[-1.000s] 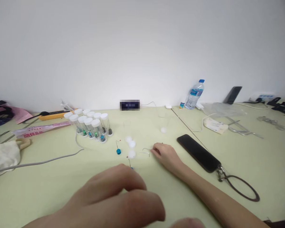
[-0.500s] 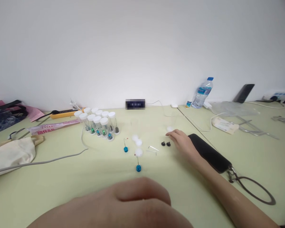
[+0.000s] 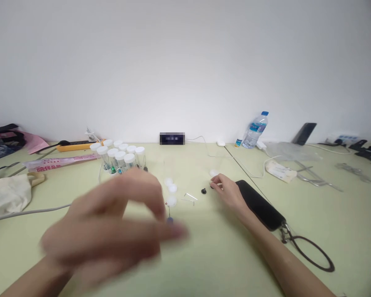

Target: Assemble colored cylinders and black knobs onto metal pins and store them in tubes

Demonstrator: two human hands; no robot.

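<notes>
My left hand (image 3: pixel 111 227) is close to the camera and blurred, its index finger curved over a gap above the thumb; nothing shows in it. Just beyond the thumb, a blue round piece with a thin wire (image 3: pixel 170 220) is partly covered. My right hand (image 3: pixel 224 189) has its thumb and fingertips closed on a small black flanged piece (image 3: pixel 212 186), mostly hidden. A matching black piece (image 3: pixel 203 191) lies to its left. Two bent metal pins (image 3: pixel 190 199) rest on the table, with white discs (image 3: pixel 172 188) to their left.
Clear tubes with white caps (image 3: pixel 129 158) stand at left. Beside my right forearm lies a black phone (image 3: pixel 259 204) with a strap loop (image 3: pixel 324 255). A water bottle (image 3: pixel 255 130) leans at the wall. A grey cable (image 3: pixel 34 211) crosses the left side.
My left hand has risen and turned, with thumb and index finger now showing, and covers one blue piece. My right fingers have closed on one black piece. The view has shifted slightly right.
</notes>
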